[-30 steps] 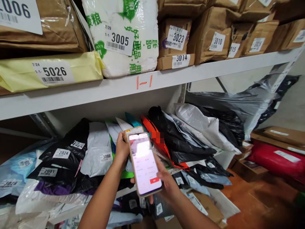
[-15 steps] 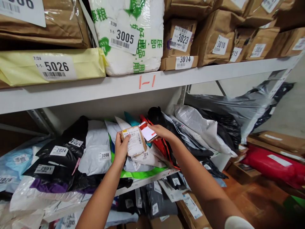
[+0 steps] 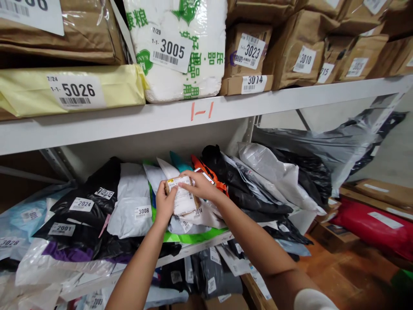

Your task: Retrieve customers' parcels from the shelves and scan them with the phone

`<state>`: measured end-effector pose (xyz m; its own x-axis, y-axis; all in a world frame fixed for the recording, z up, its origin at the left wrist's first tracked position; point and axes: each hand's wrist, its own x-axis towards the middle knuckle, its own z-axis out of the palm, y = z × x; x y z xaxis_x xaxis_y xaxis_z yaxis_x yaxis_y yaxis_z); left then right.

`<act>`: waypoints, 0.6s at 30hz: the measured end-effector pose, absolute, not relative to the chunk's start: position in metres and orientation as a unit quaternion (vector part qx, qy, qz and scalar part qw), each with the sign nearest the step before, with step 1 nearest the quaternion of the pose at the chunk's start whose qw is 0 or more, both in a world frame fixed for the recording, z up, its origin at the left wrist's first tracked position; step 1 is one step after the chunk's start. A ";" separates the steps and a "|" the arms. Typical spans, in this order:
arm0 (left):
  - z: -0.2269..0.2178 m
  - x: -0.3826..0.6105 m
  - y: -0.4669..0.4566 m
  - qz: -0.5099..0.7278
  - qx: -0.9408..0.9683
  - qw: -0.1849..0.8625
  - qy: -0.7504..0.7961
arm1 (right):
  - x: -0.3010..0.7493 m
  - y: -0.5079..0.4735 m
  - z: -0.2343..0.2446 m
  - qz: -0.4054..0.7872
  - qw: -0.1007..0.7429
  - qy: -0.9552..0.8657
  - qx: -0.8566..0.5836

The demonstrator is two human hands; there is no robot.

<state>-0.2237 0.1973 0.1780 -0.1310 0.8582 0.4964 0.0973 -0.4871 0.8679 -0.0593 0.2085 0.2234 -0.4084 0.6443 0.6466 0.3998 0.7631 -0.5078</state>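
Note:
A small brown parcel with a white shipping label [image 3: 184,203] is gripped at its left side by my left hand [image 3: 165,201], thumb on the front. My right hand [image 3: 202,186] reaches over the parcel's upper right, its fingers on or just above the label. Behind that hand, part of a smartphone [image 3: 204,175] shows; the hand covers most of it, and the fingers round it are hidden. Both hands are over mailing bags on the middle shelf. Just below the parcel lies a pale bag labelled 3014 [image 3: 206,213], and to the left a grey bag labelled 3008 [image 3: 129,217].
Above runs the white shelf edge [image 3: 155,122] marked 1-1, carrying a yellow parcel [image 3: 29,90], a white plastic-wrapped pack [image 3: 183,82] and several brown boxes. Black bags [image 3: 82,215] lie at left. A red parcel [image 3: 374,224] sits on boxes at right.
My right hand has moved left, from beside the parcel to over its label. The phone's screen, shown before, is now mostly covered. The view has shifted slightly.

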 end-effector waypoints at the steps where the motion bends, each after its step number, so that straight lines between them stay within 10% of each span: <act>1: 0.177 -0.225 0.198 0.627 0.590 0.297 0.413 | -0.058 0.210 0.222 0.130 0.437 -0.830 -0.321; 18: 0.184 -0.242 0.182 0.518 0.756 0.112 0.385 | -0.024 0.196 0.281 -0.009 0.156 -0.772 -0.616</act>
